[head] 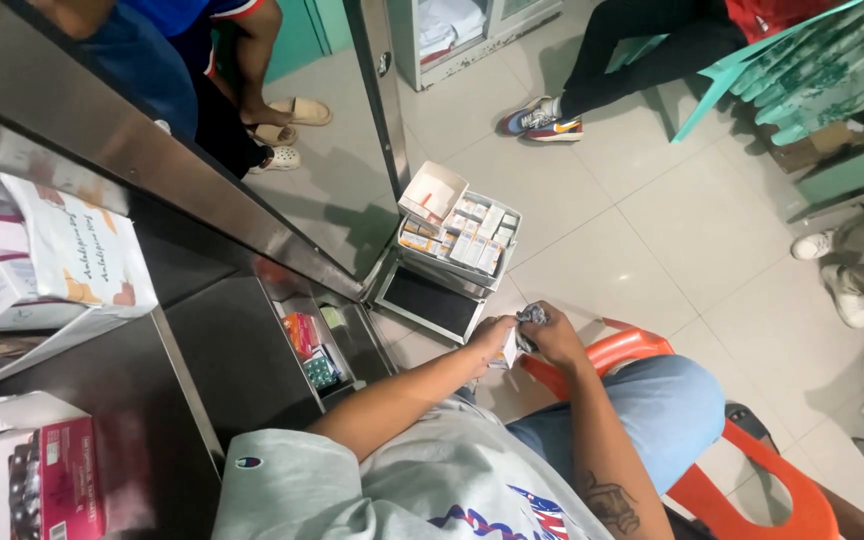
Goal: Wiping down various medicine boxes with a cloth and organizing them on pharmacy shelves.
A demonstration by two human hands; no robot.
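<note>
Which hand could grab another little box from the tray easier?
Probably the left hand: it is nearer the tray, though it holds a white box. The right hand grips a silver pack.

Looks like small pharmacy / drug shop, behind-counter side. Evidence: glass-and-steel display counter (pixel 282 240) w/ shelf of small medicine packs (pixel 314 350); grey tray (pixel 457 240) on tiled floor (pixel 652 230) packed w/ rows of small medicine boxes; more cartons (pixel 47 265) on dark tabletop (pixel 232 360); legs of other people beyond glass, customer side.
</note>
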